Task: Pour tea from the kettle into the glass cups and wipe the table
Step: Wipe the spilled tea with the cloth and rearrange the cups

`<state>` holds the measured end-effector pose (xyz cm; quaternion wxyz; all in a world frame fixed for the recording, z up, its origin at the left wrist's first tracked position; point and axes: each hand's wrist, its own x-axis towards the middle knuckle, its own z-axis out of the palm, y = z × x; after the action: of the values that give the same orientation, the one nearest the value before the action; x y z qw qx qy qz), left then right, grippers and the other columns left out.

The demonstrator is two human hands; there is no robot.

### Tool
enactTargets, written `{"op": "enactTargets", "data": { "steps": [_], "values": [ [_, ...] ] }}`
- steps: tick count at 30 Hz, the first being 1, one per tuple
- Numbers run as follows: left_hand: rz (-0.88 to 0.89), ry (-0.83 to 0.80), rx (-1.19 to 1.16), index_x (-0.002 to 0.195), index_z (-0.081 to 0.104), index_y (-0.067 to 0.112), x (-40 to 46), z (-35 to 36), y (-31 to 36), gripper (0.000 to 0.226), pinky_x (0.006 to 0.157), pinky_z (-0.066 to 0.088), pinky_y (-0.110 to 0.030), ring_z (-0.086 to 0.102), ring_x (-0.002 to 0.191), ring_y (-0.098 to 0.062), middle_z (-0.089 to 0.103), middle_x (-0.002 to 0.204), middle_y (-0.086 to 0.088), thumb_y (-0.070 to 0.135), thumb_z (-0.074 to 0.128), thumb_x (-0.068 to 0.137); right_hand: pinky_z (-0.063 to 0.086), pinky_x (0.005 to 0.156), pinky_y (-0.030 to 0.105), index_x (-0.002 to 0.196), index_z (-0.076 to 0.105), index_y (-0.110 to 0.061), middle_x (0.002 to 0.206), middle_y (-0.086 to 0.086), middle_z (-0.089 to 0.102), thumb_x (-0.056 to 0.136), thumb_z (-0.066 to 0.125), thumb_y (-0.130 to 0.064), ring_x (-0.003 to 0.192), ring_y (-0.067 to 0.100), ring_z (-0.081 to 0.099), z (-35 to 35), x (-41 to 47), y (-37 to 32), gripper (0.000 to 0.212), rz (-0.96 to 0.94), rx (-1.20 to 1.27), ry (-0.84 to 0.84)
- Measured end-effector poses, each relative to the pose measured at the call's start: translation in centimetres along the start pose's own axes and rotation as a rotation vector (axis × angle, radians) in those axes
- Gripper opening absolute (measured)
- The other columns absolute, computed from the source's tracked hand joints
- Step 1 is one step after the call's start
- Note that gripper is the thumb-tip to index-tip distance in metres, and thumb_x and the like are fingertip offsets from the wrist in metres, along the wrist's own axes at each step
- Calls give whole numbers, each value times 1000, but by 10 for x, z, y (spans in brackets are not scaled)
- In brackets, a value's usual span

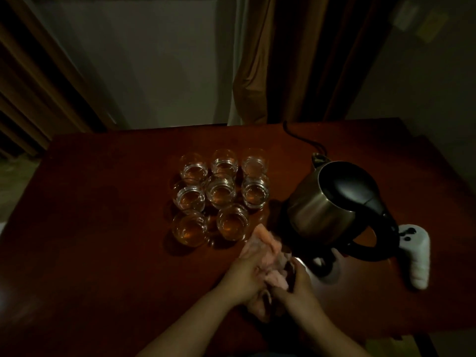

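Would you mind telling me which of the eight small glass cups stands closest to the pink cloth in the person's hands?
The front-right glass cup, one of two in the nearest row. The pink cloth, held by the left hand and right hand, nearly reaches its rim; the other cups stand farther off.

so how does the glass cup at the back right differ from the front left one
The back-right glass cup looks nearly empty and pale; the front-left glass cup holds clearly amber tea. The back-right one stands farthest from the hands, by the kettle's cord side; the front-left one sits in the nearest row. Both are small, clear, upright glasses on the dark wooden table.
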<state>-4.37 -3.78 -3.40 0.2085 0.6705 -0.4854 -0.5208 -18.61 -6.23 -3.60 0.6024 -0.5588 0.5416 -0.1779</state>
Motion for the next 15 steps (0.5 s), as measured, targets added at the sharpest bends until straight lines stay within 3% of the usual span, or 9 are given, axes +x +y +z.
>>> {"op": "enactTargets", "data": {
  "steps": [1, 3, 4, 6, 8, 9, 11, 13, 15],
  "values": [
    [8, 15, -206, 133, 37, 34, -1, -4, 1, 61, 104, 37, -24, 40, 132, -15, 40, 145, -1, 6, 60, 85, 50, 76, 17, 115, 43, -28, 110, -12, 58, 78, 70, -15, 98, 5, 59, -1, 3, -4, 47, 39, 65, 9],
    [24, 29, -411, 124, 46, 29, -4, -9, 6, 58, 88, 48, -18, 55, 115, -12, 56, 125, 4, -4, 61, 79, 52, 77, 27, 119, 46, -22, 112, -3, 63, 80, 66, -15, 96, 12, 61, -6, 10, -12, 45, 98, 70, 60],
    [24, 34, -453, 124, 48, 26, -5, -10, 6, 56, 84, 49, -17, 58, 110, -10, 59, 120, 5, -3, 64, 78, 52, 78, 32, 117, 50, -23, 112, 1, 64, 80, 65, -15, 96, 15, 61, -9, 12, -19, 40, 63, 9, 118],
    [-12, 26, -477, 128, 46, 22, -8, -16, 7, 61, 92, 48, -23, 56, 113, -10, 58, 124, 2, 11, 72, 74, 48, 76, 26, 108, 53, -27, 108, -4, 58, 81, 62, -11, 94, 12, 56, -15, 8, -36, 32, -169, -218, 263],
    [28, 47, -304, 127, 50, 19, -15, -21, 3, 60, 99, 41, -21, 50, 120, -11, 54, 128, 3, 28, 72, 72, 41, 76, 19, 105, 57, -24, 105, -11, 48, 78, 64, -9, 96, 8, 48, -19, -1, -47, 32, -406, -502, 304],
    [81, 119, -154, 119, 55, 20, -19, -24, 2, 46, 95, 38, -13, 49, 118, -10, 54, 121, 8, 30, 68, 77, 37, 78, 19, 107, 58, -24, 107, -13, 45, 77, 65, -12, 100, 7, 44, -20, -5, -50, 33, -465, -635, 264],
    [158, 425, 169, 105, 60, 26, -29, -33, 7, 20, 84, 33, -9, 47, 110, -7, 50, 105, 15, 32, 60, 85, 30, 85, 23, 115, 54, -28, 113, -18, 38, 78, 61, -27, 109, 6, 32, -20, -9, -45, 38, -431, -775, 110],
    [163, 766, 395, 101, 58, 24, -32, -46, 18, 22, 91, 28, -15, 47, 109, -8, 50, 103, 13, 37, 60, 84, 28, 89, 25, 120, 48, -33, 120, -17, 37, 78, 55, -40, 117, 8, 31, -18, -11, -39, 43, -322, -736, 38],
    [72, 916, 556, 110, 54, 17, -19, -57, 19, 48, 106, 26, -36, 45, 123, -19, 56, 116, 2, 49, 65, 76, 29, 103, 31, 129, 39, -35, 140, -8, 32, 82, 54, -44, 132, 14, 26, -14, -8, -38, 50, -248, -669, 125]
  ]
}}
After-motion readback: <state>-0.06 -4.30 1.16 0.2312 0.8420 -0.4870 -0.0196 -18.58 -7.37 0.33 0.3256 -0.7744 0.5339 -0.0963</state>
